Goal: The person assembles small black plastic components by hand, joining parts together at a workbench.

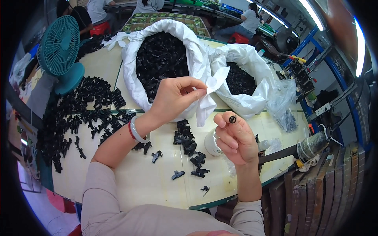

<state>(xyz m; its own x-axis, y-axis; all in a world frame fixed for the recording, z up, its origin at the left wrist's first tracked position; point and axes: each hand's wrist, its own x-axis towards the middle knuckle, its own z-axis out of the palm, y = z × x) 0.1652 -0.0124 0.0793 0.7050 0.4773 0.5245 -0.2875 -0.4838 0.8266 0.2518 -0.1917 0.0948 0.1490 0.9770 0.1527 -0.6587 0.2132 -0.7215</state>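
My left hand (175,96) is closed in a pinch, its thumb and forefinger meeting against a white flap (206,106) between the two sacks. Whatever lies in that pinch is too small to make out. A small black round part (232,119) with a ring-like end is gripped in my right hand (238,139), over the table's right half. Beside that hand stands a white tub (212,142), partly covered by it. Black plastic clips (185,135) lie in a loose row between my arms, with a few single ones (156,156) nearer me.
A large white sack (130,70) of black parts stands at the back, a smaller sack (264,74) to its right. More black clips (86,96) heap on the left near a green fan (61,45). A clear bag (283,104) lies right. Other people sit beyond.
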